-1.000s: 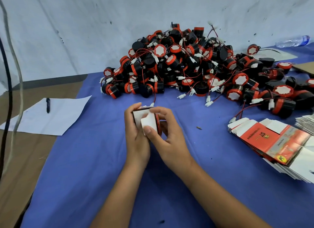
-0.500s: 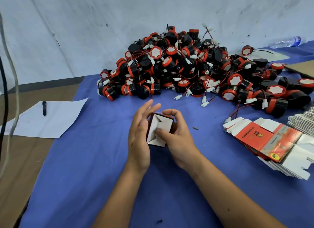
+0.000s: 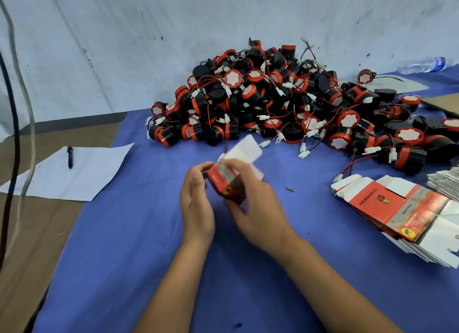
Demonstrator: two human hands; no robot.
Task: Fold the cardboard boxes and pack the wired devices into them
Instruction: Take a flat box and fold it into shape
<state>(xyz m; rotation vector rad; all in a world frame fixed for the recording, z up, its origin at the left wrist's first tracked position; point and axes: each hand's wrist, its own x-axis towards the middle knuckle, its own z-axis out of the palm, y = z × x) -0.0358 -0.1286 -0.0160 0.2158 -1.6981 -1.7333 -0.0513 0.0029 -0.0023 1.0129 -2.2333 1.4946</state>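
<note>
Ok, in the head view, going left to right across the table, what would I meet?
Black pen on a white sheet of paper → left hand → red box held in both hands → right hand → stack of flat red-and-white cartons.

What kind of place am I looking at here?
Probably a small packing workshop, not a home. A big heap of identical black-and-red wired devices lies on a blue-covered table, a stack of flat printed cartons waits beside it, and two hands are folding one red box.
</note>
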